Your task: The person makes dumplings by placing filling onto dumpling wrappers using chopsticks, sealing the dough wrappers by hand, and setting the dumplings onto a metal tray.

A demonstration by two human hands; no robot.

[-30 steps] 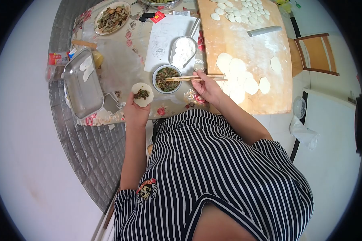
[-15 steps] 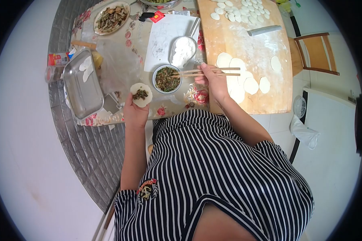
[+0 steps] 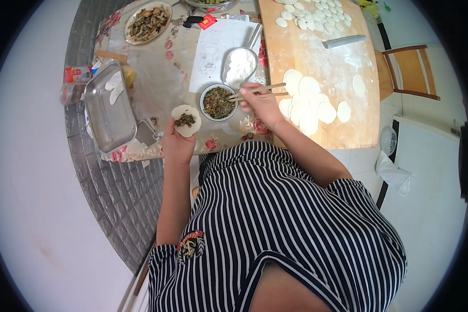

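On my left hand point(image 3: 178, 145) rests a round dumpling wrapper point(image 3: 192, 130), held by its edge with my fingers beneath it. A small heap of dark green and brown filling point(image 3: 185, 120) lies on the middle of the wrapper. My right hand point(image 3: 259, 104) is closed around a pair of chopsticks point(image 3: 268, 94). Their tips reach the near right side of a bowl of chopped filling point(image 3: 218, 102). Just behind that bowl stands a metal scoop of flour point(image 3: 240, 65), with its handle pointing away from me.
At right, a floured wooden board point(image 3: 343, 67) carries overlapping wrappers point(image 3: 309, 104), many small dough pieces point(image 3: 322, 14) and a grey rolling pin point(image 3: 344, 41). A metal tray point(image 3: 109, 112) with two white pieces stands left. A plate of cooked food point(image 3: 148, 22) sits farther back.
My right hand has moved left toward the filling bowl, and the chopsticks with it. The wrapper with filling stays in my left hand. The whole view has shifted slightly.
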